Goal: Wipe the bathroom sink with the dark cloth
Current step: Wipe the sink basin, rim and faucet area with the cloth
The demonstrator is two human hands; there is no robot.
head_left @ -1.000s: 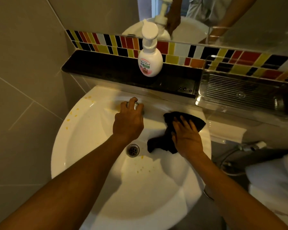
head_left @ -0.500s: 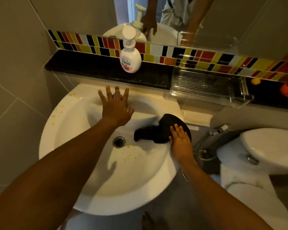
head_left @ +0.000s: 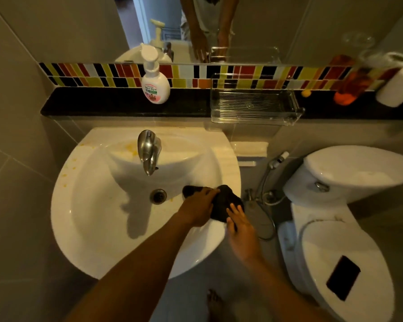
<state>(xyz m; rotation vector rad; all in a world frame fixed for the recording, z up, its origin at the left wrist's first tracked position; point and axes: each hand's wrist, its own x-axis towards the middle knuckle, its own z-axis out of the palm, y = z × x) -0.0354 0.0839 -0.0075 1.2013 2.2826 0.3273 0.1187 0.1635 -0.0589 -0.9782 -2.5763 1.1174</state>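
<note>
The white sink (head_left: pixel 91 217) has yellow spots along its left rim and behind the chrome tap (head_left: pixel 148 151). The drain (head_left: pixel 158 195) sits in the middle of the bowl. The dark cloth (head_left: pixel 226 203) lies bunched on the sink's right rim. My left hand (head_left: pixel 197 209) reaches across the bowl and its fingers grip the cloth's left part. My right hand (head_left: pixel 241 228) rests at the rim with its fingertips touching the cloth's right edge, fingers spread.
A soap pump bottle (head_left: pixel 155 82) and a clear plastic tray (head_left: pixel 254 105) stand on the black ledge behind the sink. Orange items and paper rolls (head_left: pixel 396 87) sit far right. A toilet (head_left: pixel 342 228) with a dark phone (head_left: pixel 342 281) on its lid stands right of the sink.
My left hand left the tap and crossed the bowl to the right, taking hold of the cloth. The view pulled back, showing the whole sink and the toilet.
</note>
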